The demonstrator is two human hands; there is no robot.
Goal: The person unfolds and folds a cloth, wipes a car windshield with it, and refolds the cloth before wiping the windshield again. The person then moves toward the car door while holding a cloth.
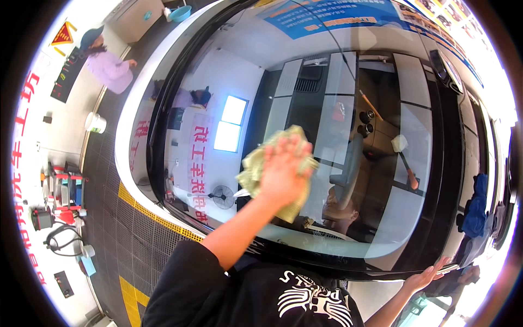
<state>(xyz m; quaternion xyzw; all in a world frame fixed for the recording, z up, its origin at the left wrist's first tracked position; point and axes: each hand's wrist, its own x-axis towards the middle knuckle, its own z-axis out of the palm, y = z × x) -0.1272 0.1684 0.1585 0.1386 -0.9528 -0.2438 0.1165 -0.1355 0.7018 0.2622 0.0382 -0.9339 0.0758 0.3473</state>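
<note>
My left hand [284,169] lies on a crumpled yellow-green cloth [252,166], pressing it against the large dark glass [239,82] of a car. Its fingers point away from me and bunch part of the cloth under the palm. At lower right, my right hand [426,277] rests along the car's edge with its fingers stretched out, beside a thin silvery strip. Reflections overlap the car's interior in the glass, so some shapes there are hard to place.
White bodywork [124,131] curves around the glass at left. Beyond it, a person in a lilac top and cap [111,68] stands by the wall. A white bucket [96,122] and black grated flooring [103,201] lie left. Blue cloth [475,207] hangs at right.
</note>
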